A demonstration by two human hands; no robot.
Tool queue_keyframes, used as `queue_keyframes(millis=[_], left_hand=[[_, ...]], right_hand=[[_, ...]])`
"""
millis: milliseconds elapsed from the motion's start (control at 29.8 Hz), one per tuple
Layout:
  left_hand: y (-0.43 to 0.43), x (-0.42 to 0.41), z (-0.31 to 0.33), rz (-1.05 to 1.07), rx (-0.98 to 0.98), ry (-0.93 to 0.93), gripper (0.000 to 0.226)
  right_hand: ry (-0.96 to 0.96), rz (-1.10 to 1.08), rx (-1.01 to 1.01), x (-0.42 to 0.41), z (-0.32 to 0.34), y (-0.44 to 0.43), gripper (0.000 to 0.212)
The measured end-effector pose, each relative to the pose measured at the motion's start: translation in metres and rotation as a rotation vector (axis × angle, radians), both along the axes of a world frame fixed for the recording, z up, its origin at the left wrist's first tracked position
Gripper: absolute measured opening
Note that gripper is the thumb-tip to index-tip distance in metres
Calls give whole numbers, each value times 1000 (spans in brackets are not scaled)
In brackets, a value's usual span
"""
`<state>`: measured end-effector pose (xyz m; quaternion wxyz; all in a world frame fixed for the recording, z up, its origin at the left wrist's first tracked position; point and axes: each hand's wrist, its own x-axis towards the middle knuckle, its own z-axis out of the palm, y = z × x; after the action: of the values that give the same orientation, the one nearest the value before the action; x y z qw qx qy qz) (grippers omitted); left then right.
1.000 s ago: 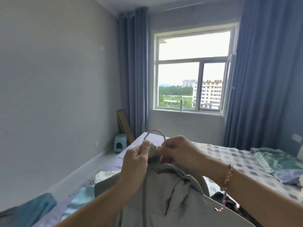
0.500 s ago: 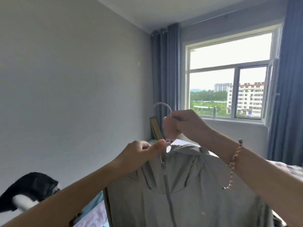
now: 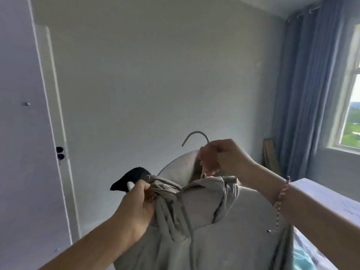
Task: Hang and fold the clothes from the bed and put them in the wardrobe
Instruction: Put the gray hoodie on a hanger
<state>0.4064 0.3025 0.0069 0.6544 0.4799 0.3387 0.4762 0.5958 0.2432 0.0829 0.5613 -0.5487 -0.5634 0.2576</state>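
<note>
Holding a grey hooded top (image 3: 224,227) up at chest height on a pale hanger (image 3: 179,166), a person works with two bare hands, seen from a camera worn on the head. The left hand (image 3: 140,207) is closed tight, its fingers and thumb curled round a bunched fold of the top's fabric at the left side of the collar. The right hand (image 3: 224,158) is closed in a fist round the neck of the hanger, just beneath the thin curved hook (image 3: 195,131), which rises free above the knuckles. Its lower fingers reach the edge of the collar, though what they pinch there is too blurred to tell. A pink and white braided bracelet (image 3: 282,193) circles the right wrist, with a loose end hanging down. The top is draped over the hanger's right shoulder, while the hanger's left shoulder shows bare above the gathered cloth, and the hood and a drawstring sag down the middle. A pale wardrobe (image 3: 23,152) fills the left edge of the view, well apart from the top. Behind the hands is a plain grey wall (image 3: 155,75). A dark object (image 3: 130,178) with a white part peeks out just behind the left hand. To the right hang a blue curtain (image 3: 303,94) and a bright window (image 3: 352,106), with a wooden board (image 3: 269,152) leaning in the corner. The bed (image 3: 321,193) lies under the right forearm, with turquoise cloth (image 3: 303,258) on it.
</note>
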Motion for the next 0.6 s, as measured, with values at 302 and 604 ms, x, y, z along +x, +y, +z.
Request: queue_keyframes(millis=[302,604], left_hand=[[-25,-92,-21,4,603,1198,36],[-64,-190,-18,629,692,1453,41]], right_hand=[[3,508,30,-83,-38,56,27],[-54,891,161,-227,-27,70,19]])
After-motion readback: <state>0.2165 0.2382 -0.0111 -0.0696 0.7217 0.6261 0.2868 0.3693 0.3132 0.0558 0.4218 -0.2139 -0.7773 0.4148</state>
